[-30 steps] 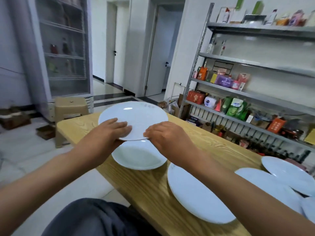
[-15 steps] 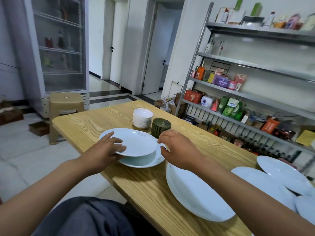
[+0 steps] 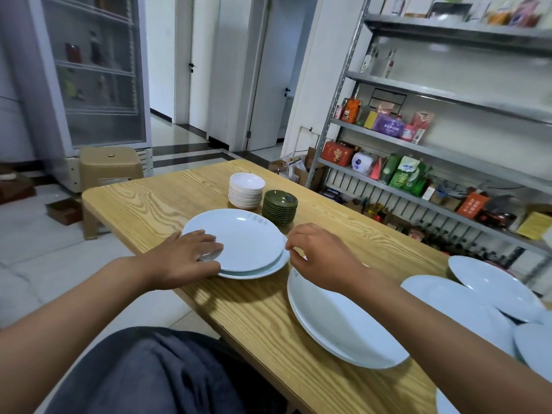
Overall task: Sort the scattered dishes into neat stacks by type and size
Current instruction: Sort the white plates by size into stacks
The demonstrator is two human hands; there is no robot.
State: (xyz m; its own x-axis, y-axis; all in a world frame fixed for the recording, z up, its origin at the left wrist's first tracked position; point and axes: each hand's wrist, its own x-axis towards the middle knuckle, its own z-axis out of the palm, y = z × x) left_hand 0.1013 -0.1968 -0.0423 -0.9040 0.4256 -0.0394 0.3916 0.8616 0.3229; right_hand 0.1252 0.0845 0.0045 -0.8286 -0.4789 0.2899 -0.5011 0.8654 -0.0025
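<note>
Stool (image 3: 109, 165): tan plastic, on the floor at about 10 o'clock from the table's far corner, legs partly hidden behind the table (image 3: 143, 204).

Left hand (image 3: 182, 258): palm down, fingers spread flat over the near-left rim of the top plate (image 3: 245, 240), thumb along the edge beside the lower plate (image 3: 270, 268). Whether the thumb tucks under the rim cannot be told.

Two stacked plates: round, face up, level, no long axis; the lower one shows only as a thin crescent at 4 to 6 o'clock.

White bowl stack (image 3: 246, 191): upright, at 12 o'clock from the plates, near them. Green dish stack (image 3: 280, 207): upright, just beside the white stack, at 1 o'clock from the plates.

Right hand (image 3: 322, 258): fingers loosely curled, holding nothing, fingertips just beside the right rim of the stacked plates; contact cannot be told.

Large plate (image 3: 337, 327): face up at the near table edge, far rim hidden under the right forearm.

Overlapping plates (image 3: 493, 285): at 3 o'clock, cut off by the frame edge; count unclear.

Metal shelf rack (image 3: 448, 94): packages blurred.
</note>
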